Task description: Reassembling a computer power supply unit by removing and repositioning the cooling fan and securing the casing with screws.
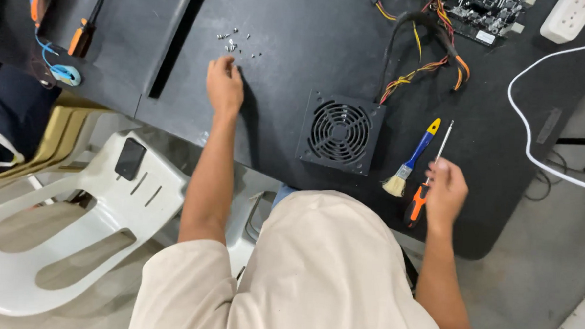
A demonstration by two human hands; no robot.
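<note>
Your left hand (225,84) pinches at the screws (235,42) while your right hand (446,194) grips the screwdriver (425,185) on the table (297,53).

Matt black table (311,47); shiny metal screws (235,42); glossy white plastic chair (106,209)
</note>
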